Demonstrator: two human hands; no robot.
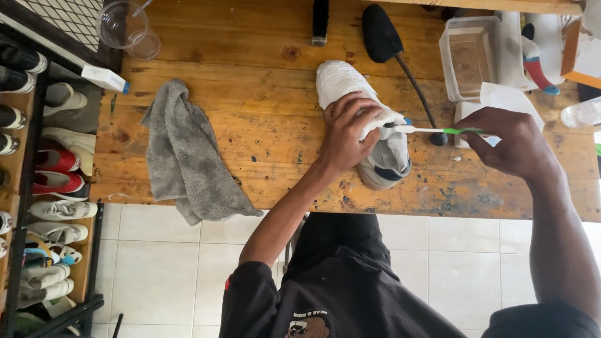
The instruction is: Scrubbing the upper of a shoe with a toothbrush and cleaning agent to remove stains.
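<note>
You were at the scrubbing step: the white sneaker (366, 125) lay on the wooden surface (250, 56) at the centre of the frame, toe toward the top edge and heel toward you. Your left hand (346, 134) was clamped over the middle of the sneaker, fingers curled across its upper, with a white cloth wrap covering the toe end; this grip was closed firmly on the sneaker and pinned it to the surface. Your right hand (510, 143), at the right of the frame, held the green-and-white toothbrush (432, 130) by its handle in a closed pinch, the shaft lying horizontally with the head touching the sneaker's side just beside the left fingertips. Whether the bristles carried any cleaning agent could not be told. A grey towel (188, 156) lay crumpled at the left of the surface, well apart from the sneaker, and a black shoe brush (383, 34) rested above it near the top edge. A clear plastic tub (469, 56) stood at the upper right, a clear cup (128, 28) at the upper left. By judgement, the next move called for short strokes along the side panel, with the left grip kept steady so that the sneaker did not roll.
</note>
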